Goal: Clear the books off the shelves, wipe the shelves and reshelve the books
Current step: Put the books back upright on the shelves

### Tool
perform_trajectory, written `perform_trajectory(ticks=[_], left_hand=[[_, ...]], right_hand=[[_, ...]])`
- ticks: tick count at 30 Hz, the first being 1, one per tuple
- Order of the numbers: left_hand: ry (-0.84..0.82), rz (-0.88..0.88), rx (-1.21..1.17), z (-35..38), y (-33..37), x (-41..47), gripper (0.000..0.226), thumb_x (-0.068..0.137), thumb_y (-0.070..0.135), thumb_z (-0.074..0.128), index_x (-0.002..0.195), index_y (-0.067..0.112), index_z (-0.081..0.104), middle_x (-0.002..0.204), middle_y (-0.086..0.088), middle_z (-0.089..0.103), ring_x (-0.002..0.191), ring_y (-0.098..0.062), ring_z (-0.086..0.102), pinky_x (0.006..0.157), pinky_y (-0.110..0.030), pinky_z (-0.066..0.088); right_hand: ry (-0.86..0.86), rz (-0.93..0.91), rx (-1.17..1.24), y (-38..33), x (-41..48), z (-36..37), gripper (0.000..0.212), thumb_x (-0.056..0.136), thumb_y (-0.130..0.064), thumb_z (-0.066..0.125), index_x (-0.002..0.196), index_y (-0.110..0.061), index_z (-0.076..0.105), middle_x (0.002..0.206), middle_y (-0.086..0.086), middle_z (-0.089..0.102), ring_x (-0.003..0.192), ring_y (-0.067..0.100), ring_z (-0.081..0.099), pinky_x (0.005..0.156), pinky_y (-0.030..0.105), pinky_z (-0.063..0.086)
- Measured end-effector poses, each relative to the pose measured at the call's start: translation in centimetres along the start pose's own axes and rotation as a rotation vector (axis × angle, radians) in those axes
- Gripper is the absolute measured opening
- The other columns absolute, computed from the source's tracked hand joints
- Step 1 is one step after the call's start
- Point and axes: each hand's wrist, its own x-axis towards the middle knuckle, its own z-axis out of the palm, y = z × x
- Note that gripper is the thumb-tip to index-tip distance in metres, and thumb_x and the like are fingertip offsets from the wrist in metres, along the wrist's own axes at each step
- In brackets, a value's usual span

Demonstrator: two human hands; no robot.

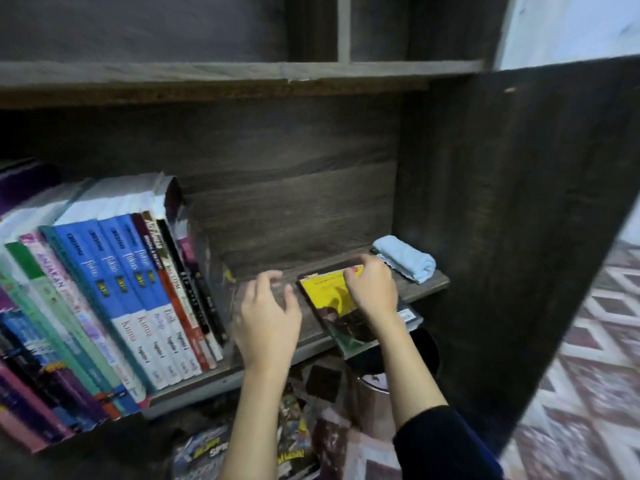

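Gripping the far edge of a yellow book [327, 296] with the right hand [372, 289], fingers curled over that edge. Lies flat on the shelf [427, 284], near end jutting past the front lip at six o'clock. Left hand [268, 313] just beside it at nine o'clock, fingers loosely bent and spread, closed on nothing, over bare board; cannot tell whether touching. Open board only between the two hands and back toward twelve o'clock. Leaning row of books [138, 289] close at nine o'clock of the left hand. Folded blue cloth [405, 258] at two o'clock of the yellow book, near the dark side panel [502, 202]. Magazines [204, 452] on the floor below, at six o'clock.
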Motion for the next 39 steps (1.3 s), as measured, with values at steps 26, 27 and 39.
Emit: perform_trajectory(ticks=[26, 27, 39], left_hand=[[-0.668, -0.591, -0.069, 7.2, -2.0, -2.3, 0.027, 0.087, 0.013, 0.064, 0.068, 0.003, 0.048, 0.058, -0.006, 0.047, 0.048, -0.020, 0.048, 0.067, -0.038, 0.057], [-0.649, -0.605, -0.094, 7.1, -2.2, -2.1, 0.020, 0.087, 0.009, 0.063, 0.072, 0.001, 0.052, 0.063, -0.008, 0.051, 0.051, -0.021, 0.049, 0.060, -0.033, 0.058], [-0.439, -0.535, -0.413, 5.6, -2.5, -0.3, 0.020, 0.090, 0.001, 0.058, 0.109, -0.002, 0.061, 0.097, -0.008, 0.063, 0.080, -0.014, 0.056, 0.069, -0.025, 0.042]], right_hand=[[-0.336, 0.472, -0.026, 5.4, -0.1, -3.1, 0.048, 0.066, -0.024, 0.086, 0.105, -0.009, 0.062, 0.117, 0.011, 0.062, 0.109, 0.026, 0.059, 0.091, 0.033, 0.049], [-0.377, 0.492, 0.107, 5.5, -0.3, -3.1, 0.035, 0.065, -0.015, 0.085, 0.092, -0.010, 0.064, 0.106, 0.009, 0.068, 0.097, 0.023, 0.064, 0.087, 0.033, 0.052], [-0.414, 0.434, 0.903, 2.1, -0.7, -4.6, 0.044, 0.080, 0.025, 0.050, 0.113, -0.004, 0.044, 0.102, 0.019, 0.063, 0.087, 0.032, 0.063, 0.064, 0.042, 0.055]])
